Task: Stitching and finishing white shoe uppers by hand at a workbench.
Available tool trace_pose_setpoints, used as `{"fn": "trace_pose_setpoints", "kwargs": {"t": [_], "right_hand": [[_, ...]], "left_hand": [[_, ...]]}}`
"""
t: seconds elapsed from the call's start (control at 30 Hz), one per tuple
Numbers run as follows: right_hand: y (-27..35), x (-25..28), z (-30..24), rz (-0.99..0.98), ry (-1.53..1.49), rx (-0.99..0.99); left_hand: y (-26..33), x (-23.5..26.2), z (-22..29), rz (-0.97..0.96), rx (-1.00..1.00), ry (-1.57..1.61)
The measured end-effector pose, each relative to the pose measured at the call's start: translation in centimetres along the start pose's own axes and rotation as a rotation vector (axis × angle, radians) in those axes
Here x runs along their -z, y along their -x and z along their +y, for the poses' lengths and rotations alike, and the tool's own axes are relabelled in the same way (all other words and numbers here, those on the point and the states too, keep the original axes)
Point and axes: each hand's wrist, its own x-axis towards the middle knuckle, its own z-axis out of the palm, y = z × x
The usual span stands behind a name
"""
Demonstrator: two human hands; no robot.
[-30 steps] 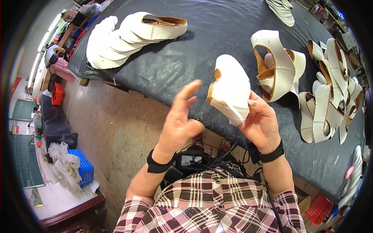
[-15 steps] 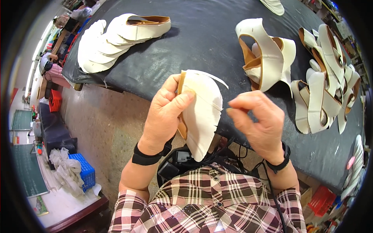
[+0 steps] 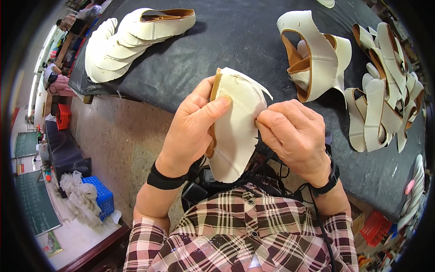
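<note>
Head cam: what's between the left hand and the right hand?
The tan-lined white shoe upper, shown in the head view: left hand grips one side, right hand has its fingers pinched at the opposite edge.

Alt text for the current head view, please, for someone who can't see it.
A person's left hand holds a white, tan-lined shoe upper while the right hand pinches at its edge. Beyond, similar pieces lie on a black table: an overlapping stack at left, a jumbled pile at right.
</note>
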Motion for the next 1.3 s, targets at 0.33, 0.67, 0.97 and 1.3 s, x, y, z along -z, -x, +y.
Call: {"fn": "trace_pose_setpoints", "kwargs": {"t": [0.33,0.67,0.97,1.3], "right_hand": [[-0.5,2.2,1.2,-0.100,-1.275,-1.113],[1.2,1.6,-0.2,-0.029,-0.567,-0.652],[-0.6,-0.2,-1.5,-0.132,-0.141,-0.104],[-0.6,-0.2,-1.8,-0.133,-0.402,-0.361]], "left_hand": [[-1.0,1.5,2.0,-0.123,0.147,-1.102],[0.2,3.4,0.9,-0.182,0.015,-0.791],[1.6,2.4,0.6,-0.171,0.062,-0.773],[3.8,2.8,-1.0,-0.203,-0.083,-0.951]]}}
